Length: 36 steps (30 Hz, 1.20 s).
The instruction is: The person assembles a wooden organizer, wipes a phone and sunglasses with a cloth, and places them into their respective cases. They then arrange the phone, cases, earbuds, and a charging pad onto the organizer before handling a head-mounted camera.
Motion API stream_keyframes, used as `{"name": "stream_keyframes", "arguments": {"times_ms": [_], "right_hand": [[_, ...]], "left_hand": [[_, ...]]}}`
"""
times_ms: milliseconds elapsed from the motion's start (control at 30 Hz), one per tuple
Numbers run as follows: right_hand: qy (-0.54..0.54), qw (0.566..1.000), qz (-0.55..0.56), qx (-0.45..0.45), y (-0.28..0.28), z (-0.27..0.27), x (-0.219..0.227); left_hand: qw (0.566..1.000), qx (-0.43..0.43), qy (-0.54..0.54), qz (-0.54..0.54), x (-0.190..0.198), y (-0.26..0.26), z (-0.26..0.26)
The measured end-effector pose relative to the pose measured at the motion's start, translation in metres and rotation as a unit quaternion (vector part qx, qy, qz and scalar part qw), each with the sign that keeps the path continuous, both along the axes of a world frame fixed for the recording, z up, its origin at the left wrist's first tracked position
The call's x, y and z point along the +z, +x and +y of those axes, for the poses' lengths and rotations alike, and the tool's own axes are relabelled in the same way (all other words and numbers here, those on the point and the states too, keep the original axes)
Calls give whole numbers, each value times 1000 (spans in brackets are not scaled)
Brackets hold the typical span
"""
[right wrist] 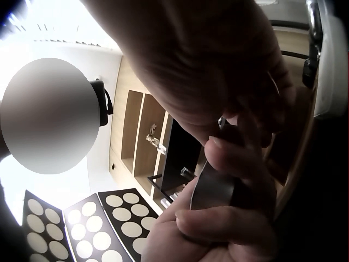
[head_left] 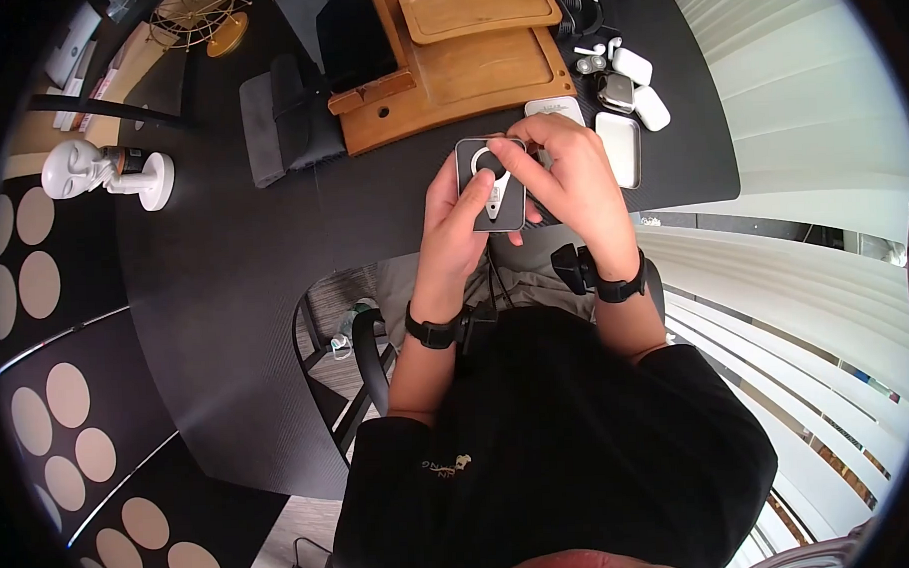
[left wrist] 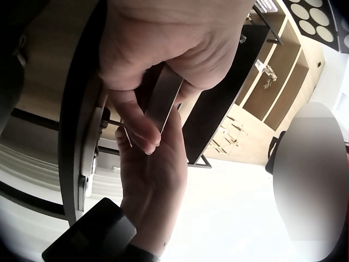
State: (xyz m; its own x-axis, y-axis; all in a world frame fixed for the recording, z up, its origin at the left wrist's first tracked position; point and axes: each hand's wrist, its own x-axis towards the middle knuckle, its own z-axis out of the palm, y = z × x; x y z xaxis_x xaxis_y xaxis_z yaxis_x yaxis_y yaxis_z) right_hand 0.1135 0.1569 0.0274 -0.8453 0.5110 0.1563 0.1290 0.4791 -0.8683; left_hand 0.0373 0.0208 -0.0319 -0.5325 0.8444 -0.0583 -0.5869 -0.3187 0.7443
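Observation:
A flat rectangular metal tin [head_left: 513,218] with a dark inside is held just off the desk's front edge. In it lies a pale tag with a ring-shaped end [head_left: 497,194] and a pointed tip. My left hand [head_left: 453,219] grips the tin from the left, thumb over the tag and fingers beneath. At the top right corner my right hand [head_left: 574,175] pinches the tin, thumb near the ring. Both wrist views show the tin's metal side [left wrist: 167,98] between the left hand's fingers [right wrist: 212,224]. The right fingertips are partly hidden.
An open white-lined tin half [head_left: 620,150] lies right of my right hand, near white earbud cases [head_left: 652,108] and loose earbuds [head_left: 614,46]. Behind are a wooden tray stand [head_left: 448,92] and a dark grey pouch [head_left: 265,130]. A white figurine [head_left: 156,182] stands at left.

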Motion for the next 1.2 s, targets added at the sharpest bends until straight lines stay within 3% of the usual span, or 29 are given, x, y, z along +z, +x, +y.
{"name": "stream_keyframes", "arguments": {"times_ms": [167,300,367,500,567,633,900,967,1033,1100,1200], "right_hand": [[57,998,23,-5,-1,-2,-3],[6,999,-36,-3,6,4,0],[118,988,96,16,15,21,-14],[261,964,-10,-55,47,57,-9],[251,966,-15,-60,63,64,-9],[206,967,-146,-28,79,66,-6],[239,955,-173,16,99,72,-21],[258,963,-73,-9,98,73,-11],[268,961,-66,-29,96,70,7],[168,983,-1,-71,92,65,19],[111,993,30,-38,87,52,30]], "left_hand": [[1000,1,3,22,-1,-1,0],[999,6,-3,39,4,1,2],[1000,16,2,4,7,-2,1],[998,11,27,-56,4,-8,0],[997,12,33,-69,2,-9,1],[996,15,39,-81,1,-11,1],[992,-6,65,-110,-4,-15,0],[992,-6,65,-110,-5,-14,0],[992,-8,66,-110,-5,-14,0],[992,-8,67,-102,-4,-13,0],[992,-7,77,-104,-3,-11,0]]}}
